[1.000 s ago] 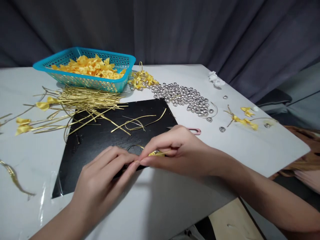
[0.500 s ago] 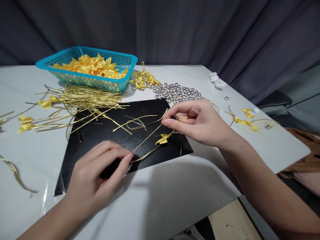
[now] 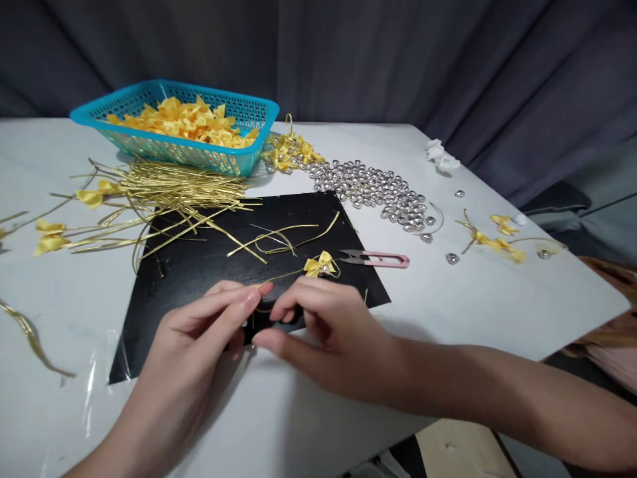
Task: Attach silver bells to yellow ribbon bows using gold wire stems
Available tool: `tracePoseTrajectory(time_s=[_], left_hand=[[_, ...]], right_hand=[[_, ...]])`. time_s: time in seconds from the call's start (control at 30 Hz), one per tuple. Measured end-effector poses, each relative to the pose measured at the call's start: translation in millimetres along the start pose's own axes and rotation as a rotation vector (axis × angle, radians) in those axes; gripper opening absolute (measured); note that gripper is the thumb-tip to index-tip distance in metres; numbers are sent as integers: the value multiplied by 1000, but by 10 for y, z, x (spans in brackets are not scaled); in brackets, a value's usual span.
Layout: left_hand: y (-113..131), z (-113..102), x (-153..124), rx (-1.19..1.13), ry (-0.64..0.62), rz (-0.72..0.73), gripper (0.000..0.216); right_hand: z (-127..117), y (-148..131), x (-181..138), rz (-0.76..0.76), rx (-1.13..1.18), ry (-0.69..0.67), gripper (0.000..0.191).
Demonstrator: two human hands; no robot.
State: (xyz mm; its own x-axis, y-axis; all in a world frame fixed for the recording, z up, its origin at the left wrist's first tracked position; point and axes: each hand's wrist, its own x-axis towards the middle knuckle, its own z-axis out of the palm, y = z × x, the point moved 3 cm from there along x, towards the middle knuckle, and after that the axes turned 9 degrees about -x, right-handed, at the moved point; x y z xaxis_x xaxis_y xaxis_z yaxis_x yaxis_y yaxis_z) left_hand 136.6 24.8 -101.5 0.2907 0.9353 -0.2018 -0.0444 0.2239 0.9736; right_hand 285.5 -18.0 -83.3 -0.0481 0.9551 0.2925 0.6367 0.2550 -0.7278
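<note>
My left hand (image 3: pixel 213 332) is closed, pinching a thin gold cord (image 3: pixel 286 274) between thumb and forefinger. The cord leads to a yellow ribbon bow (image 3: pixel 321 264) with a small silver bell at it, lying on a black mat (image 3: pixel 199 279). Close beside it, my right hand (image 3: pixel 323 332) has thumb and forefinger apart near the left fingertips, with no thing plainly gripped; its other fingers are curled and partly hidden. Pink-handled thread snips (image 3: pixel 385 259) lie over the mat's right edge. Loose gold cords (image 3: pixel 279 242) rest on the mat beyond my hands.
A blue basket (image 3: pixel 174 143) of yellow bows stands at the back left, a bundle of gold cords (image 3: pixel 184 186) in front of it. Silver bells (image 3: pixel 368 189) are heaped right of it. More bows with cord (image 3: pixel 492 242) and crumpled white paper (image 3: pixel 440 156) lie at the right.
My right hand has come down and left, from pulling the cord taut to beside my left hand, uncovering the snips and more bells. The bow has turned, its bell now showing.
</note>
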Motion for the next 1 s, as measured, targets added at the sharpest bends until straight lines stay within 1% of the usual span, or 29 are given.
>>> tracePoseTrajectory(time_s=[0.03, 0.1, 0.2, 0.3, 0.43, 0.53, 0.63, 0.73, 1.0], left_hand=[[-19, 5, -18, -21, -5, -26, 17], [-42, 17, -48, -33, -22, -39, 17], [-54, 28, -68, -7, -17, -3, 15], [-37, 34, -68, 44, 10, 52, 11], [52, 47, -58, 149, 38, 134, 8], [132, 38, -51, 228, 97, 168, 9], [176, 22, -45, 256, 126, 199, 8], [175, 11, -47, 303, 128, 233, 3], [137, 18, -75, 471, 140, 337, 7]], right_hand=[[60, -8, -21, 61, 72, -73, 18], [128, 4, -34, 192, 207, -156, 13], [163, 39, -13, 306, 372, -202, 8], [181, 77, 1, 352, 508, -200, 9], [217, 120, -13, 394, 687, -210, 6], [223, 139, -21, 405, 768, -198, 7], [209, 144, -16, 401, 758, -187, 9], [179, 134, 1, 386, 674, -204, 15], [127, 109, 6, 309, 513, -228, 24]])
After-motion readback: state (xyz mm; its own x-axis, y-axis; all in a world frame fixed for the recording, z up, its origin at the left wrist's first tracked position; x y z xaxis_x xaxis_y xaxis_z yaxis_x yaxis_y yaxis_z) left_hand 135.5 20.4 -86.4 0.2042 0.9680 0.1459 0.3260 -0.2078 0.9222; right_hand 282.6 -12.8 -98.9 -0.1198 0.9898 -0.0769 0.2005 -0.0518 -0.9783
